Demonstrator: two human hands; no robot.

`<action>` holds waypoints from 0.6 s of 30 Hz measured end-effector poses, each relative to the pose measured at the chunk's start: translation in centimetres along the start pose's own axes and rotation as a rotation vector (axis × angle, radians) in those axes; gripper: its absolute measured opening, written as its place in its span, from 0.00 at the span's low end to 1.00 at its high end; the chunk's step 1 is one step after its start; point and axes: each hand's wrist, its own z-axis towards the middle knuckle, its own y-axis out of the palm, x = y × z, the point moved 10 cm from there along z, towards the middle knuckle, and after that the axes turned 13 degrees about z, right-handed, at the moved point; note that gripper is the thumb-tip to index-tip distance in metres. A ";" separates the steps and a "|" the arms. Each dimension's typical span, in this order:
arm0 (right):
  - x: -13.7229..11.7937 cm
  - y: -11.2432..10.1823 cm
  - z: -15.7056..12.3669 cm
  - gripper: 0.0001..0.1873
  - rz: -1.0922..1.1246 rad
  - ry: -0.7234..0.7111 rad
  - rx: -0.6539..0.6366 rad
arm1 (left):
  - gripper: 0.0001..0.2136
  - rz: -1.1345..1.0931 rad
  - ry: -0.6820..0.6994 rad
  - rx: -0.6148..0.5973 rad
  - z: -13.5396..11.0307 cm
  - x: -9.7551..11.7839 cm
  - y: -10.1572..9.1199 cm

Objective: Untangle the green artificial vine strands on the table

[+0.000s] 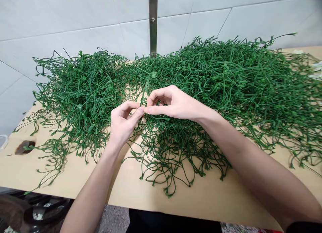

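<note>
In the head view, my left hand (123, 122) and my right hand (177, 104) meet at the middle of the table, thumb tips nearly touching. Both are closed in a pinch around the lower end of a thin green artificial plant stem (144, 91). From my fingers the stem runs up and away toward the heap. What lies exactly between the fingertips is mostly hidden. Around and under the hands spreads a large tangle of green plastic stems (226, 72) with small budded tips. Another thick clump of stems (85, 92) lies left of my left hand.
Beneath everything is a pale wooden table (125, 192) with a hole (25, 147) near its left end. A metal post (153, 25) stands against the tiled wall (75, 11) behind. Whitish pieces (315, 70) lie at the far right. A dark slatted object (42, 209) sits below the table's front left.
</note>
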 end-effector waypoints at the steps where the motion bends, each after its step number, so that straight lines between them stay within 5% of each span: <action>1: 0.1 0.1 0.0 0.10 0.020 0.004 -0.005 | 0.12 -0.006 -0.003 -0.013 0.0 0.0 0.1; 10: 1.5 -0.2 -0.4 0.10 0.098 0.164 -0.026 | 0.11 0.025 0.024 0.014 0.0 0.3 -0.1; 18: 0.9 0.5 -0.4 0.07 0.017 0.095 -0.096 | 0.09 0.002 0.012 -0.061 -0.1 0.2 0.7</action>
